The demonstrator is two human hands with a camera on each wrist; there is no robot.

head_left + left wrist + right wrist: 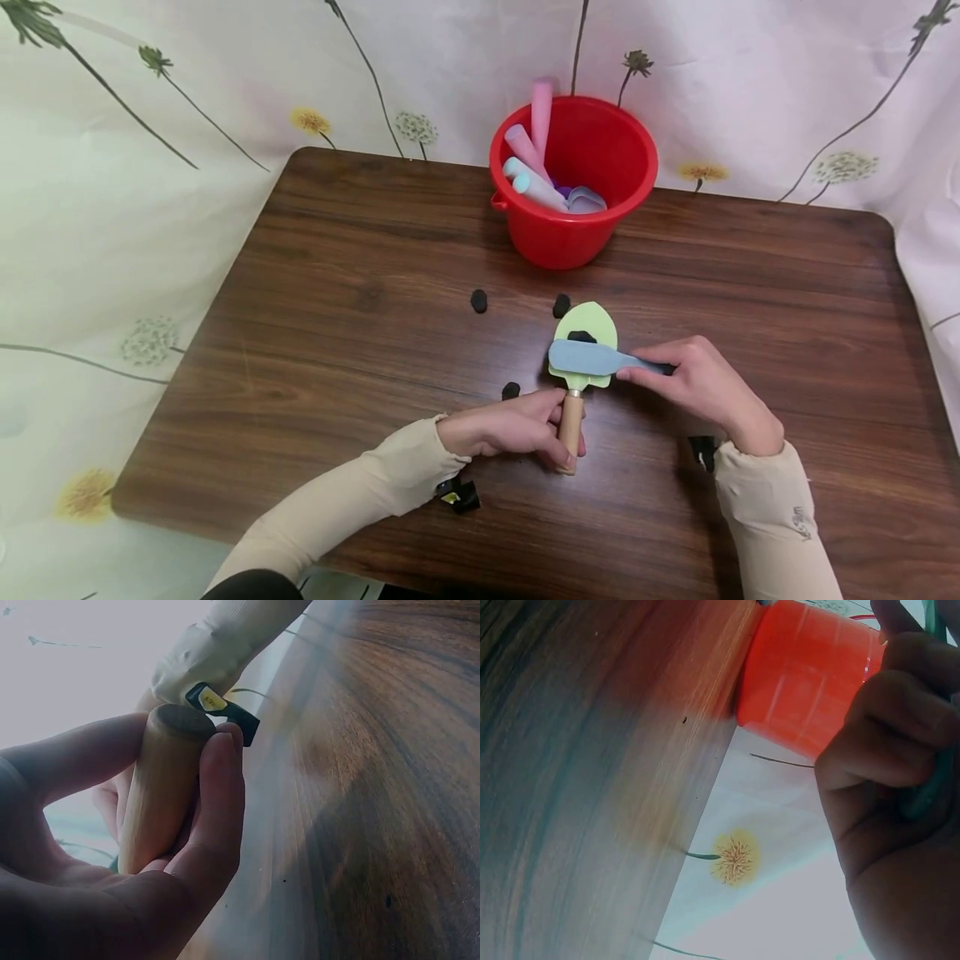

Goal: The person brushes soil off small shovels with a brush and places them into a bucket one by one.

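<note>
My left hand grips the wooden handle of a small garden trowel with a pale green blade. In the left wrist view the thumb and fingers close round that handle. A black lump lies on the blade, partly hidden by a flat blue spatula. My right hand pinches the spatula's narrow handle, and its blade lies crosswise over the trowel. Fingers curl round the handle in the right wrist view, where the spatula's blade is out of frame.
Other black lumps sit on the brown table: one at the left, one behind the trowel, one by my left hand. Behind them stands a red bucket holding several pink and pale blue handles. A flowered cloth hangs behind.
</note>
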